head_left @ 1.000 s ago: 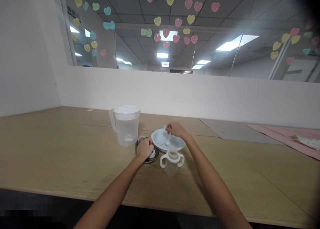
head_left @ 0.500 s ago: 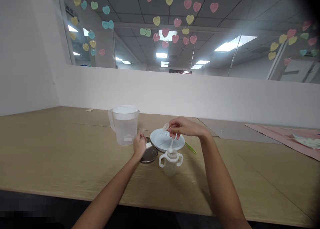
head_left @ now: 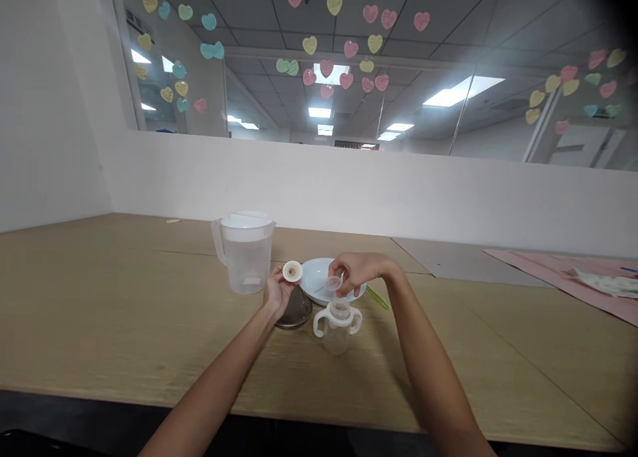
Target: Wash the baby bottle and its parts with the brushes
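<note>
Head view: L hand (head_left: 277,292) raises cap (head_left: 292,270), R hand (head_left: 357,272) atop cup (head_left: 337,324).

Pale matt wood-grain table (head_left: 124,311) lies under both hands. Below the right hand (head_left: 356,271) stands a clear, glossy plastic cup (head_left: 337,324) with white plastic handles. The left hand (head_left: 276,291) holds a small cream ring (head_left: 292,271), smooth and matt like plastic, above a dark metal dish (head_left: 295,311) with a dull sheen. Beyond the hands sit a frosted translucent plastic jug (head_left: 245,254) and a glossy white plate (head_left: 314,277).
</note>
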`<state>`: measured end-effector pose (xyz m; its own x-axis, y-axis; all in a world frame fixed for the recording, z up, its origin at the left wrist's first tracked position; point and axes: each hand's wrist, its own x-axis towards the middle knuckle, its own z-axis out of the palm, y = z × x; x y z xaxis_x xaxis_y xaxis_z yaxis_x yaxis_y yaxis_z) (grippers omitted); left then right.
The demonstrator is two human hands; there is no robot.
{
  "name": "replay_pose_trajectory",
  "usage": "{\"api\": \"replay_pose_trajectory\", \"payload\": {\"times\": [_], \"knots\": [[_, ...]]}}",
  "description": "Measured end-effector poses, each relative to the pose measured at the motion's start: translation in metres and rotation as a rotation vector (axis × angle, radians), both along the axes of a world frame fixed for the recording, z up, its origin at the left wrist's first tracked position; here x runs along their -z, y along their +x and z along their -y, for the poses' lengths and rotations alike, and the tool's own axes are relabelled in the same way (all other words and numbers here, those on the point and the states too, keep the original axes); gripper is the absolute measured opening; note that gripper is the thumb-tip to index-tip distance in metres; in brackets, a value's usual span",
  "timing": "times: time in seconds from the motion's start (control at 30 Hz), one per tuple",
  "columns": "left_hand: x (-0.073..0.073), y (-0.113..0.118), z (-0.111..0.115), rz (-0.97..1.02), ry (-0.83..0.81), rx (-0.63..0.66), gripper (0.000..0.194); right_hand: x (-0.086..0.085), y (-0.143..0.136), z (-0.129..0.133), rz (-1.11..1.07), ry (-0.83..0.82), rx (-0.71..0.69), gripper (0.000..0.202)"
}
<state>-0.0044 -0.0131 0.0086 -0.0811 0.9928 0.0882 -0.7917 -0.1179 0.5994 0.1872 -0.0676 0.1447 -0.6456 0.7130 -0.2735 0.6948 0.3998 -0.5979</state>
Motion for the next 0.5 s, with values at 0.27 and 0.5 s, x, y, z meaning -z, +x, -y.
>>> {"api": "replay_pose_trajectory", "payload": {"times": [0.27, 0.5], "knots": [[-0.001, 0.006, 0.005, -0.009, 0.107, 0.133, 0.016, 0.02, -0.022, -0.02, -0.225, 0.171, 0.089, 0.055], [-0.001, 0.007, 0.007, -0.052, 0.117, 0.205, 0.013, 0.05, -0.049, -0.045, -0.335, 0.333, 0.161, 0.025]]}}
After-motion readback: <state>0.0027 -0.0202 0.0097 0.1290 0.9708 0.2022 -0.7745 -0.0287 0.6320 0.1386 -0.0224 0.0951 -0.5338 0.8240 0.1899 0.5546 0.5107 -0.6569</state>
